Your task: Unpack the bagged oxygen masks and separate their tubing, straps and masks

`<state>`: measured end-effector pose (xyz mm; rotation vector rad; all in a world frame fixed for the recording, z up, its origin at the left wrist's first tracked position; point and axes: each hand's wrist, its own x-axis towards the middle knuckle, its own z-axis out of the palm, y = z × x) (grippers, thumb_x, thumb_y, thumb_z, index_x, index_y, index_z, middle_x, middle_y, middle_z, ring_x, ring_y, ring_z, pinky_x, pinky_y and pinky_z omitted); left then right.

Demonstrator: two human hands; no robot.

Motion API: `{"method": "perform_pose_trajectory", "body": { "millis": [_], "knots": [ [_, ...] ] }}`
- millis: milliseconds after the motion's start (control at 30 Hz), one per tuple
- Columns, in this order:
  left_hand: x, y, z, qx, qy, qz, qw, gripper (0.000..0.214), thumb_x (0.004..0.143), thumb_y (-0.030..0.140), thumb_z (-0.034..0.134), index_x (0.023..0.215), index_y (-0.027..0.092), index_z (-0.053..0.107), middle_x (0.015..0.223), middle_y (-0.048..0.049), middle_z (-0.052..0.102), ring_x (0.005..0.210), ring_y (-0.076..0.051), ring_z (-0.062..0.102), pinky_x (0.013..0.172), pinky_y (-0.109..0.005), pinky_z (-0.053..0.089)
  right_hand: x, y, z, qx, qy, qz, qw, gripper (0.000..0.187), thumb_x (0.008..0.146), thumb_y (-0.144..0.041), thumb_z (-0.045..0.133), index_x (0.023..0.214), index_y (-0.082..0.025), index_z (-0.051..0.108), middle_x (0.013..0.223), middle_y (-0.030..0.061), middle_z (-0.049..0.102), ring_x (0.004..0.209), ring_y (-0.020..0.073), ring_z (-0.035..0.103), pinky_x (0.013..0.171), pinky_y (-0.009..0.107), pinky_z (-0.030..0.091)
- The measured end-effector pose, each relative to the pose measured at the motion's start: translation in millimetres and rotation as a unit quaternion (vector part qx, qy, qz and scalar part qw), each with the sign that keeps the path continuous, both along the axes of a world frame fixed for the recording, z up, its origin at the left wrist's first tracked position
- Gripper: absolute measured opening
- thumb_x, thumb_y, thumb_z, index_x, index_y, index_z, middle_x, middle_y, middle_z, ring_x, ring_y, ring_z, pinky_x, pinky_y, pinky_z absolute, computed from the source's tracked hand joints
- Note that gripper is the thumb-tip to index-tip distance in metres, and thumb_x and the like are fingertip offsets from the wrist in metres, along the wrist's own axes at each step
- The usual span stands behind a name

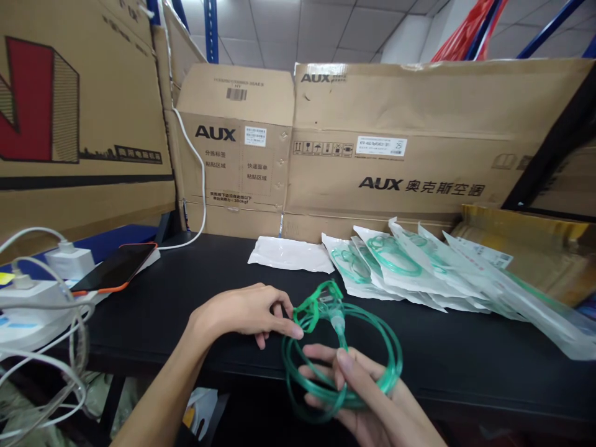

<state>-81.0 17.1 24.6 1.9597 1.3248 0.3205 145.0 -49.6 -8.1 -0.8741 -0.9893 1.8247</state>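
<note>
Holding a coil of green tubing [393,366] in both hands, just over the near edge of the black counter [186,298]. Reaching in from the lower left with the left hand [242,310] — palm down, wrist level, thumb and forefinger pinched narrow on the green mask piece [326,297] at the top of the coil, other fingers curled toward the counter. Cradling the loops from below with the right hand [372,403] — palm up, fingers spread under the tubing, thumb laid over the strands. Further back on the counter: a fanned row of sealed packets [405,267], a flat white pouch [288,253] just beside them, a phone [116,267] at far left near a white charger [67,259]. Behind it all, cardboard boxes [395,155]
</note>
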Motion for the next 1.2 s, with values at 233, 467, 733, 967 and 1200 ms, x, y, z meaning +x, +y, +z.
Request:
{"method": "perform_pose_trajectory", "body": {
  "millis": [233,467,733,967,1200],
  "knots": [
    [0,11,-6.4,0.012,-0.037,0.056,0.998,0.069,0.087,0.079,0.041,0.078,0.016,0.068,0.073,-0.0048,0.073,0.048,-0.015,0.065,0.058,-0.027,0.053,-6,37,20.8,0.159,-0.007,0.022,0.987,0.035,0.092,-0.045,0.068,0.074,-0.016,0.063,0.115,0.0107,0.072,0.112,0.0260,0.067,0.104,0.046,0.050],
    [7,15,-0.1,-0.014,-0.278,0.067,0.958,0.057,0.091,0.067,0.051,0.099,0.013,0.067,0.090,-0.0096,0.072,0.070,-0.019,0.071,0.061,-0.030,0.058,-17,58,27.2,0.243,0.014,0.034,0.969,0.027,0.094,-0.041,0.066,0.082,-0.016,0.066,0.116,0.0077,0.070,0.107,0.0239,0.068,0.097,0.040,0.052],
    [13,16,-0.8,0.145,-0.240,0.096,0.955,0.026,0.091,0.041,0.061,0.094,0.015,0.063,0.078,-0.0014,0.063,0.070,-0.016,0.066,0.064,-0.027,0.054,-14,78,9.1,0.158,0.009,-0.049,0.986,0.024,0.085,-0.039,0.075,0.088,-0.015,0.074,0.099,0.0081,0.076,0.100,0.0211,0.070,0.093,0.032,0.050],
    [26,12,-1.9,0.216,-0.161,0.080,0.960,0.021,0.094,0.036,0.055,0.097,0.019,0.066,0.078,0.0015,0.066,0.058,-0.013,0.062,0.062,-0.024,0.047,-6,74,20.1,0.079,0.041,0.000,0.996,0.072,0.078,-0.006,0.067,0.145,-0.023,0.047,0.107,0.0082,0.079,0.099,0.0240,0.075,0.102,0.045,0.049],
    [43,7,-3.1,0.291,-0.061,0.083,0.951,0.019,0.094,0.029,0.056,0.093,0.025,0.074,0.083,0.0018,0.069,0.075,-0.016,0.061,0.067,-0.025,0.040,-1,82,8.1,0.052,0.045,0.055,0.996,0.036,0.074,-0.004,0.068,0.108,-0.015,0.071,0.091,0.0046,0.077,0.081,0.0180,0.074,0.086,0.034,0.057]
  ]
}}
